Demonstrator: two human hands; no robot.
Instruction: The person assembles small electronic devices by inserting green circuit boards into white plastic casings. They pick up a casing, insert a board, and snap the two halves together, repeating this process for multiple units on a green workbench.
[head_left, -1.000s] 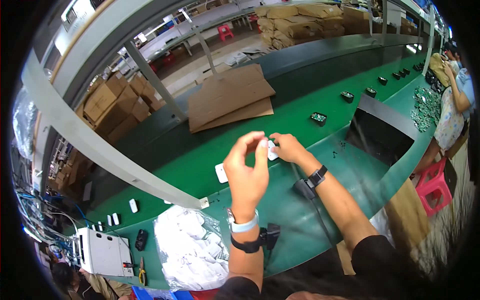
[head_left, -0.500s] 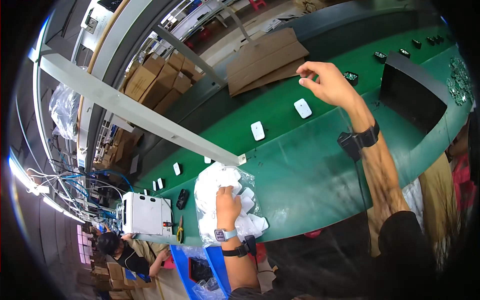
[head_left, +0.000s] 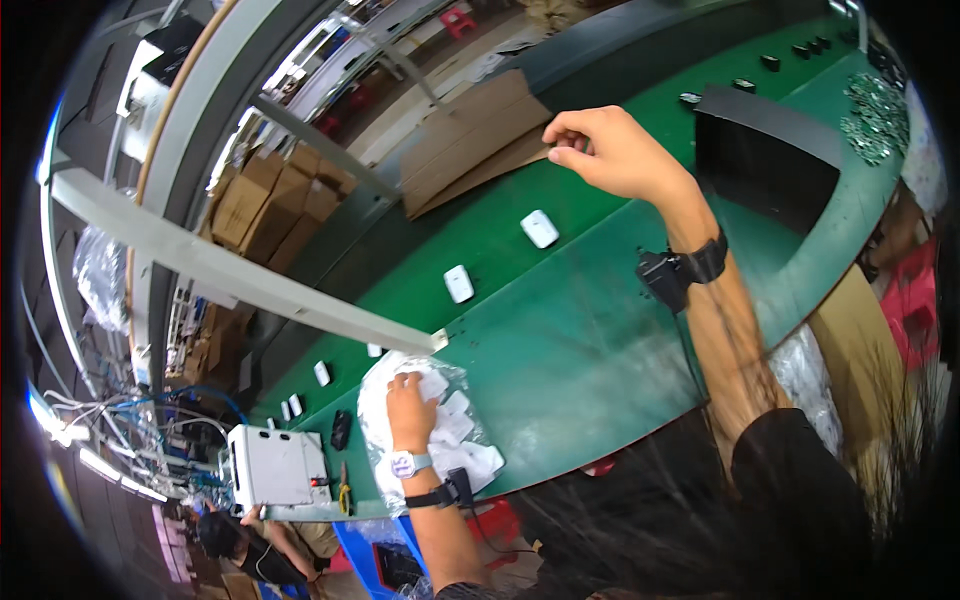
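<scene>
My left hand is in a clear plastic bag of white plastic pieces. Its fingers bend down over the pieces, and what they grip is hidden. Raised over the green belt, my right hand has its fingers loosely curled and the thumb a little apart, with nothing visible in between. The closest items to it on the belt are a white rounded case and, further left, a second white case.
A grey metal beam slants down to the bench by the bag. At right stand a black box and a heap of green circuit boards. Dark open cases line the far belt. Pliers lie beside a white machine; another person sits beyond.
The whole view has turned, so bench and belt items appear further left. My left hand stays in the bag; my right hand stays raised over the belt, and now covers a dark case.
</scene>
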